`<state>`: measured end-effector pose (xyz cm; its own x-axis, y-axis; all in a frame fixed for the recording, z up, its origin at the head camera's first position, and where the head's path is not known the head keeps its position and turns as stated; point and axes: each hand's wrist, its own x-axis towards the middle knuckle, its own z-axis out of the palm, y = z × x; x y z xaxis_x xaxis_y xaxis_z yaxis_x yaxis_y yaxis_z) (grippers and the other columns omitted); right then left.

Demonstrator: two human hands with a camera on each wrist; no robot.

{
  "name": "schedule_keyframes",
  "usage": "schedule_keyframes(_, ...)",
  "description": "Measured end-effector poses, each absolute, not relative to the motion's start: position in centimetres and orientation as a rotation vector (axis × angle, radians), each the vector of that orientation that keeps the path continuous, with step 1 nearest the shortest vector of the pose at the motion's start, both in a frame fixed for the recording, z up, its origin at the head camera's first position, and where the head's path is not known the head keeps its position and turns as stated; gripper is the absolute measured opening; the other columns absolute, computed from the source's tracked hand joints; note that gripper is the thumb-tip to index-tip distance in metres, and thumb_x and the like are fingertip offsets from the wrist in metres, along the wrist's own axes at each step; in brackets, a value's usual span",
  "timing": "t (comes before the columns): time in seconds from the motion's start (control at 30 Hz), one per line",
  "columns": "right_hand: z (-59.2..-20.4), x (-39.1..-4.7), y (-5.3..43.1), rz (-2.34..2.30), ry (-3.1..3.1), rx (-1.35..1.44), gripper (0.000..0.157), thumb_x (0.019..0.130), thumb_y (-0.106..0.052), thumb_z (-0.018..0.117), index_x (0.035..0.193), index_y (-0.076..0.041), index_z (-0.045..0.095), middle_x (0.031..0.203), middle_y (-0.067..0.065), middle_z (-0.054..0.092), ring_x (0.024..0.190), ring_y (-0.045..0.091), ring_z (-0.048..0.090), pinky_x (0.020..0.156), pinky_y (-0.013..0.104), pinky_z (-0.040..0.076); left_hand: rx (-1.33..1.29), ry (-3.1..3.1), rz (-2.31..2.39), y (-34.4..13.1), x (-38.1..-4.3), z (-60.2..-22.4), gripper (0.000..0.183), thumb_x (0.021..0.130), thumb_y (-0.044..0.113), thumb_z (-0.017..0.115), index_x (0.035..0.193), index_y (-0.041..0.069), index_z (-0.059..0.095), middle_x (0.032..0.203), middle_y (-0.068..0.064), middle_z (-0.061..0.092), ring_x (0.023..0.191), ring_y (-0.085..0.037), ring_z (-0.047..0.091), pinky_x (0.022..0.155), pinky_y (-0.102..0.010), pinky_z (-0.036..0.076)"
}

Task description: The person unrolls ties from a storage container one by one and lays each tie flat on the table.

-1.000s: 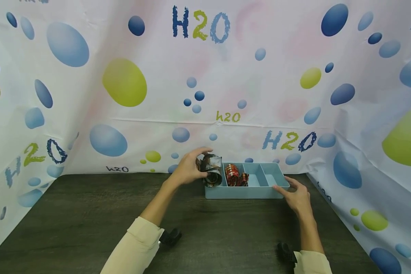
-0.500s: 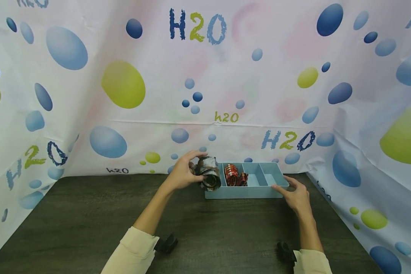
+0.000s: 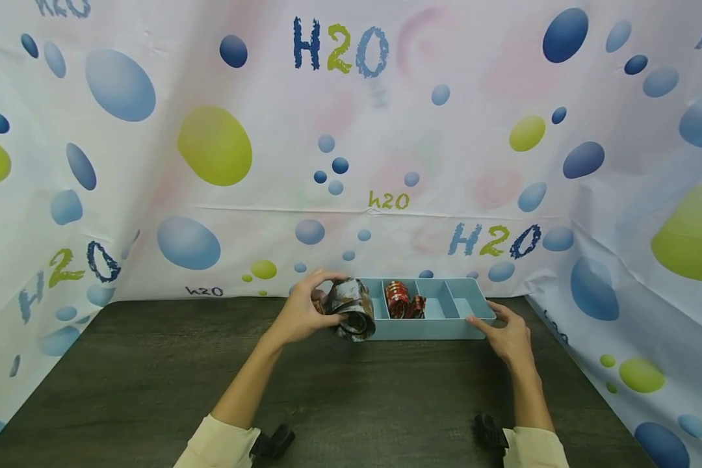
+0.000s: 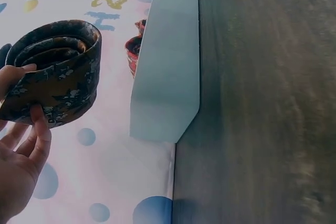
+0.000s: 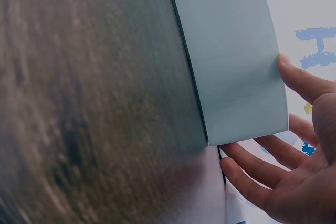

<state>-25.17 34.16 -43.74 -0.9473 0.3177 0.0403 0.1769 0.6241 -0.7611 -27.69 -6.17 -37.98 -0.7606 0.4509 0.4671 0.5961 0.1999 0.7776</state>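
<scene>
Sleeves [image 3: 222,442] in a pale cream colour sit at the bottom of the head view, one on each arm. Both arms reach out over a dark wooden table [image 3: 152,377].

Next comes the right hand [image 3: 506,338]. Its fingers are straight and spread, and they rest against the right end of a light blue tray [image 3: 421,328]. In the right wrist view the fingers [image 5: 257,177] lie under the tray's corner and the thumb presses on its side wall.

Over on the other side, the left hand [image 3: 301,312] holds a rolled-up tie [image 3: 351,309]. This tie is dark with a brown and grey pattern. The fingers curl around it, with the thumb [image 4: 16,72] on one side and the fingertips on the other. It is up in the air, just at the left end of the tray.

Inside the tray, in the second box from the left, sits a red rolled tie [image 3: 400,300].

Behind it all hangs a white curtain [image 3: 351,130] with blue and green bubbles.
</scene>
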Motion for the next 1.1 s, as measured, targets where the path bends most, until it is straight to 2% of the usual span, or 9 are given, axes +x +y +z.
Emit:
schedule_keyframes(0.33, -43.8, -25.1, 34.3, 1.243, -2.668, -0.422, 0.081, 0.094, -0.039, 0.077, 0.154, 0.003, 0.043, 0.153, 0.037, 0.040, 0.140, 0.056, 0.036, 0.114, 0.073, 0.030, -1.000, -2.330, -1.424, -6.6, -25.9, -39.3, 0.064, 0.076, -0.005, 0.087, 0.136, 0.005, 0.064, 0.131, -0.015, 0.061, 0.069, -0.009, 0.041, 0.057, -0.024, 0.041)
schedule_keyframes(0.8, -43.7, -25.1, 34.0, 1.244, -2.672, -0.428, 0.080, 0.095, -0.037, 0.076, 0.155, 0.003, 0.041, 0.152, 0.038, 0.040, 0.139, 0.056, 0.037, 0.113, 0.073, 0.032, -0.996, -2.428, -1.417, -6.9, -24.8, -41.3, 0.059, 0.079, 0.001, 0.088, 0.133, 0.008, 0.065, 0.127, -0.011, 0.063, 0.068, -0.006, 0.039, 0.058, -0.024, 0.040)
schedule_keyframes(1.1, -43.7, -25.1, 34.0, 1.249, -2.681, -0.427, 0.081, 0.096, -0.037, 0.075, 0.156, 0.004, 0.040, 0.152, 0.038, 0.039, 0.138, 0.056, 0.038, 0.112, 0.074, 0.032, -0.969, -2.557, -1.308, -7.1, -24.5, -42.1, 0.057, 0.078, 0.007, 0.091, 0.130, 0.011, 0.067, 0.114, -0.002, 0.061, 0.066, -0.004, 0.040, 0.057, -0.023, 0.040)
